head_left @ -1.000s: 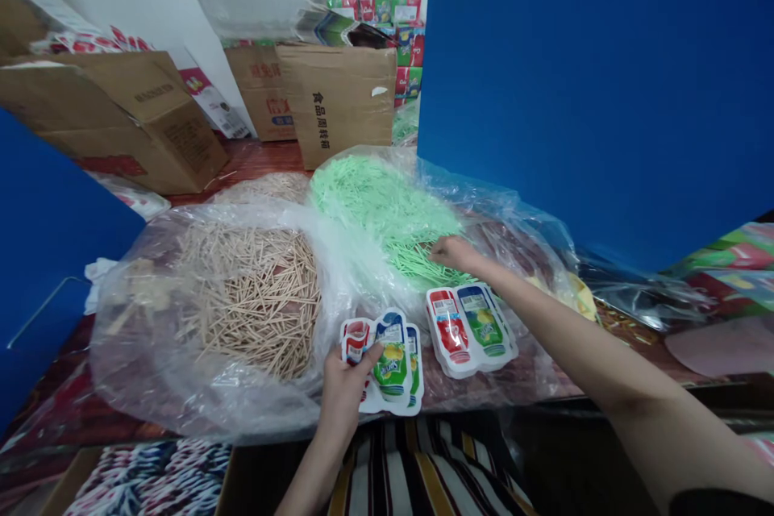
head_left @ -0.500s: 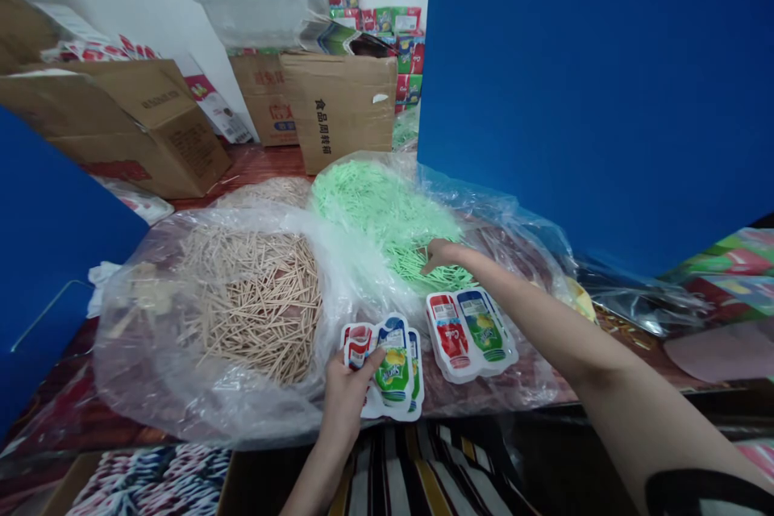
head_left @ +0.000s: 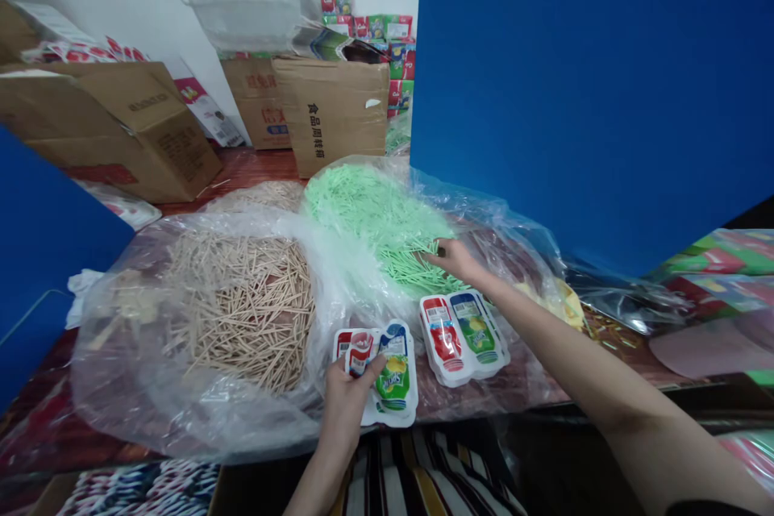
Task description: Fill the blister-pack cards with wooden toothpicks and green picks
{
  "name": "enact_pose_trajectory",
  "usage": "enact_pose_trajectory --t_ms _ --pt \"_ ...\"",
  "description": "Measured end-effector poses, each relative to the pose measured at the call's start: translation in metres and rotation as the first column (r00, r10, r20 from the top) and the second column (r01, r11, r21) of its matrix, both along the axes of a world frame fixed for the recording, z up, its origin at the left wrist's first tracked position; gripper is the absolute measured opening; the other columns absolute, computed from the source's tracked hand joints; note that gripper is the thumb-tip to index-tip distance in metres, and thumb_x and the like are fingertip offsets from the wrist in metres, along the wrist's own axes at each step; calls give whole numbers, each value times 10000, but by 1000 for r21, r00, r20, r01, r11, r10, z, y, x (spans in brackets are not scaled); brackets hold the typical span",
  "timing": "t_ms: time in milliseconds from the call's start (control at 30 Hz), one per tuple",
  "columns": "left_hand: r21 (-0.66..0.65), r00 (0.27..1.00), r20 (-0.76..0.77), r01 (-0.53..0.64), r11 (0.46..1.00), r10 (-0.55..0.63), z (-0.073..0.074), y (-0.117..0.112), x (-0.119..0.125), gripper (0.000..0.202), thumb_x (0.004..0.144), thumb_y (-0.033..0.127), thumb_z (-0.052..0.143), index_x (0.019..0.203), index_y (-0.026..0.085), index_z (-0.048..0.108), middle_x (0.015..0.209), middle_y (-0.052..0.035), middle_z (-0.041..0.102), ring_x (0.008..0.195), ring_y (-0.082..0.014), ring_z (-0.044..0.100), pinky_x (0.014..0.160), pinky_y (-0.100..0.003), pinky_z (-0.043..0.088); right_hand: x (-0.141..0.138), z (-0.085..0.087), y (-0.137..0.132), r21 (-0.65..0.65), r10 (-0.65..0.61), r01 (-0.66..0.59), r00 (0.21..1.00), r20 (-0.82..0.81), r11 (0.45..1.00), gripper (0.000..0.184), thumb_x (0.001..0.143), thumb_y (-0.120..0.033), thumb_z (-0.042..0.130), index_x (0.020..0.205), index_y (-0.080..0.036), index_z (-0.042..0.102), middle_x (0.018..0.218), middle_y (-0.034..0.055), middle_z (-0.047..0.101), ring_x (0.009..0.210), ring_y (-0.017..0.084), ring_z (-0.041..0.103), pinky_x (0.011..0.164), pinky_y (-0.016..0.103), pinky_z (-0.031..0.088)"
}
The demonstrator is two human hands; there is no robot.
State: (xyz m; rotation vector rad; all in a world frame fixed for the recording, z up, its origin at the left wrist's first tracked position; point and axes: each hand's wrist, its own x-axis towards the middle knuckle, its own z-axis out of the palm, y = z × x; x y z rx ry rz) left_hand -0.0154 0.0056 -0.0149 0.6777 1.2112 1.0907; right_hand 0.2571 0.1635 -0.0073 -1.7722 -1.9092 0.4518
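My left hand (head_left: 352,391) is closed on bottle-shaped candy packs (head_left: 394,375) with Cola and Sprite prints, thumb on top and fingers hidden beneath. They overlap at the table's front edge. My right hand (head_left: 453,260) reaches into the pile of thin green sticks (head_left: 402,262), fingers curled and pinched at a green stick; their tips are partly hidden among the sticks. Under my right forearm lies a stack of similar Cola and Sprite packs (head_left: 465,339). The green sticks rest in an opened clear plastic bag (head_left: 356,282).
Left of the green pile, tan sticks (head_left: 266,306) lie in another clear bag. Cardboard boxes (head_left: 342,113) stand behind, with stacked Cola and Sprite packages (head_left: 399,64) beyond. A blue panel (head_left: 580,81) rises at right. Below the table's left front is a box of striped pieces (head_left: 142,488).
My right hand's fingers have drawn together at the green sticks. In my left hand the packs have shifted over one another, showing more of a red one. The view has moved slightly.
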Motion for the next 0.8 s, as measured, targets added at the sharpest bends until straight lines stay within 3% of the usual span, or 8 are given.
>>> enact_pose_trajectory --t_ms 133,300,467,600,733,800 --pt "5 1000 -10 2 1000 -1 -4 1 0 442 500 352 839 839 98 711 734 -84 737 752 -262 693 772 -373 529 4 -13 4 48 -12 14 999 -34 999 239 668 -369 616 573 -167 530 514 -21 485 520 114 424 511 234 303" --pt "-5 999 0 -36 999 36 0 1 1 467 474 364 847 832 99 708 715 -82 734 730 -267 695 741 -379 541 5 -25 5 58 34 -27 993 -116 998 143 644 -286 598 684 -149 606 525 -39 482 508 104 416 509 224 309" --pt "-1 999 23 -35 999 35 7 1 1 438 506 373 833 823 100 702 716 -77 734 714 -252 695 726 -368 544 5 -30 4 81 64 -49 979 -193 996 267 647 -265 581 887 -148 596 581 -56 459 526 95 408 514 211 316" --pt "-10 999 10 -30 999 30 6 2 0 415 527 357 826 827 100 701 730 -75 737 711 -243 694 724 -357 543 7 -35 6 25 91 -87 968 -232 996 230 606 -341 636 711 -159 542 552 -65 417 521 86 389 501 206 306" --pt "3 1000 -18 -15 1000 16 0 2 -2 410 546 338 820 860 100 706 778 -85 742 736 -241 692 725 -343 539 11 -35 7 -29 96 -107 962 -257 994 397 605 -516 639 536 -175 447 497 -69 344 488 73 333 468 204 276" --pt "11 1000 -25 -15 1000 15 -2 3 -3 399 548 337 818 850 102 709 767 -81 741 728 -235 690 717 -332 538 13 -31 7 -37 73 -86 963 -260 996 437 621 -572 616 527 -173 465 477 -63 349 471 75 331 454 207 270"
